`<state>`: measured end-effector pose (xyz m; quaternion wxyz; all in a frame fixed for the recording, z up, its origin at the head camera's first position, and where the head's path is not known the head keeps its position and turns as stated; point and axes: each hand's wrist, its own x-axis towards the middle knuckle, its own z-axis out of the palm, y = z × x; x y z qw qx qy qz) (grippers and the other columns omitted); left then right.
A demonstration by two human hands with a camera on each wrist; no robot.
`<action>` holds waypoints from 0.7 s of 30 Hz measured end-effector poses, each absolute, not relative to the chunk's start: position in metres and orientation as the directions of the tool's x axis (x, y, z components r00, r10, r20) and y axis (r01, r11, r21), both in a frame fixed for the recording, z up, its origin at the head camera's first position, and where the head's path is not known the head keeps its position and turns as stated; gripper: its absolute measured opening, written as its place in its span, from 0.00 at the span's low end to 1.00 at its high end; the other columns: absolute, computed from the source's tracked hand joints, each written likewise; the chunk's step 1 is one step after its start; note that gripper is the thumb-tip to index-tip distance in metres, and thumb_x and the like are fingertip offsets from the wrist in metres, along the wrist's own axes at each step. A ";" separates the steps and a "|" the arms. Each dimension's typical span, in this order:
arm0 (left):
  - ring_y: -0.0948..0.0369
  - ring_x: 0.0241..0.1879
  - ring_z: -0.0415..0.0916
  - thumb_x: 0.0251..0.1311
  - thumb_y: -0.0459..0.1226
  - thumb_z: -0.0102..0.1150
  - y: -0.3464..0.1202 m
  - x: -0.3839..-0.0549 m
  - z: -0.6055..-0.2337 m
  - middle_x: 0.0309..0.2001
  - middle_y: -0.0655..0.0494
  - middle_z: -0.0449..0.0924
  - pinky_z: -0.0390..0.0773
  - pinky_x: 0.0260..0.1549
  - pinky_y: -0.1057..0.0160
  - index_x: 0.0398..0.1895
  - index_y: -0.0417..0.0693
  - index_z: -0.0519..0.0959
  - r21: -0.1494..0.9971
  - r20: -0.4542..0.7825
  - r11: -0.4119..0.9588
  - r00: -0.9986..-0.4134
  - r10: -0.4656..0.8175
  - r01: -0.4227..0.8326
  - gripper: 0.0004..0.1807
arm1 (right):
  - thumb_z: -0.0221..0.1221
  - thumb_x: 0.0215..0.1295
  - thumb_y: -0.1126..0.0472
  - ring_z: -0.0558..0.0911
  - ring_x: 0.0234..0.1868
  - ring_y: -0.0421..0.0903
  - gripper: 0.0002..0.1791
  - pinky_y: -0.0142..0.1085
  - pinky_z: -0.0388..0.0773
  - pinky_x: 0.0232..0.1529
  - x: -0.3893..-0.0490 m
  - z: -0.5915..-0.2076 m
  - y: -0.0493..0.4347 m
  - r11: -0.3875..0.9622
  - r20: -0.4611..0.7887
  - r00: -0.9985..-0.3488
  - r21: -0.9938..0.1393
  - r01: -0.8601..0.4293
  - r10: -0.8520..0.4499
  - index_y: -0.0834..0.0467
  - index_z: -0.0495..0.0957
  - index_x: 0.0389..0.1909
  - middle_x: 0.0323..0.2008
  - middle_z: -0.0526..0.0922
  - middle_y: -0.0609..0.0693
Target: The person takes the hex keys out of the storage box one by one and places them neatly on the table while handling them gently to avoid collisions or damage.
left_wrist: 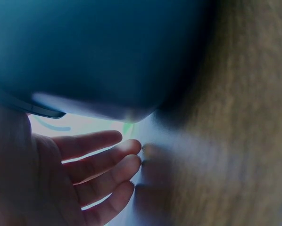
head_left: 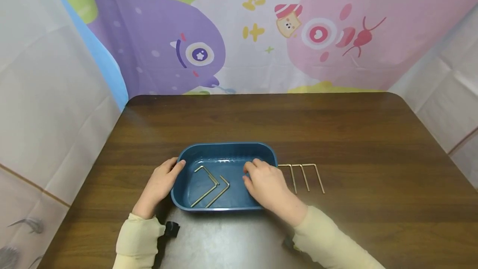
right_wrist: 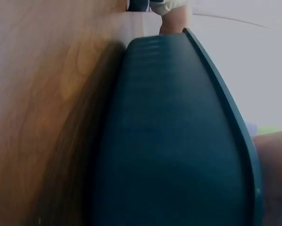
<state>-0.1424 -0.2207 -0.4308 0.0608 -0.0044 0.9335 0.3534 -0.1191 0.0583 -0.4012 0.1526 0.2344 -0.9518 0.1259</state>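
Observation:
A blue rectangular tray [head_left: 224,209] with rounded corners sits on the table. Inside it lie three brass-coloured L-shaped rods, resembling hex keys [head_left: 218,195]. My left hand [head_left: 161,181] is at the tray's left end, its thumb over the rim; in the left wrist view its fingers [left_wrist: 108,176] extend loosely outside the wall. My right hand [head_left: 267,184] reaches over the right end, loosely bent fingers inside the tray, thumb apart, with nothing visible between them. Just right of the tray, three more L-shaped rods [head_left: 320,179] lie in a row on the table.
The brown wooden table [head_left: 373,157] reaches back to a cartoon-printed cloth [head_left: 257,65]. Light curtains hang on both sides. A black strap [head_left: 171,229] is on my left sleeve.

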 end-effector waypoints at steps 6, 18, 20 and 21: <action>0.42 0.59 0.63 0.65 0.59 0.32 -0.219 -0.141 -0.429 0.59 0.37 0.67 0.63 0.57 0.43 0.60 0.35 0.65 0.660 -0.103 0.750 -0.994 0.024 -0.051 0.38 | 0.61 0.54 0.56 0.78 0.27 0.46 0.08 0.38 0.75 0.24 -0.117 -0.406 0.046 0.820 0.261 -0.815 -0.120 -0.559 -0.517 0.54 0.78 0.33 0.25 0.75 0.47; 0.42 0.61 0.61 0.66 0.57 0.33 -0.220 -0.142 -0.428 0.60 0.36 0.65 0.60 0.59 0.44 0.61 0.35 0.64 0.663 -0.139 0.746 -0.990 0.033 -0.068 0.36 | 0.56 0.62 0.54 0.78 0.30 0.45 0.14 0.36 0.75 0.27 -0.125 -0.406 0.032 0.722 0.030 -0.731 -0.134 -0.679 -0.682 0.51 0.77 0.47 0.33 0.77 0.48; 0.43 0.61 0.61 0.66 0.57 0.33 -0.220 -0.142 -0.427 0.60 0.36 0.65 0.60 0.59 0.44 0.61 0.35 0.64 0.663 -0.136 0.745 -0.990 0.032 -0.067 0.36 | 0.55 0.62 0.53 0.78 0.30 0.45 0.15 0.36 0.75 0.27 -0.126 -0.408 0.032 0.716 0.017 -0.725 -0.138 -0.684 -0.689 0.51 0.76 0.49 0.34 0.77 0.48; 0.43 0.61 0.61 0.66 0.57 0.33 -0.220 -0.142 -0.427 0.60 0.36 0.65 0.60 0.59 0.44 0.61 0.35 0.64 0.664 -0.135 0.745 -0.990 0.032 -0.066 0.35 | 0.55 0.62 0.52 0.78 0.30 0.44 0.15 0.36 0.74 0.27 -0.126 -0.409 0.032 0.715 0.013 -0.724 -0.145 -0.684 -0.690 0.50 0.76 0.49 0.34 0.76 0.48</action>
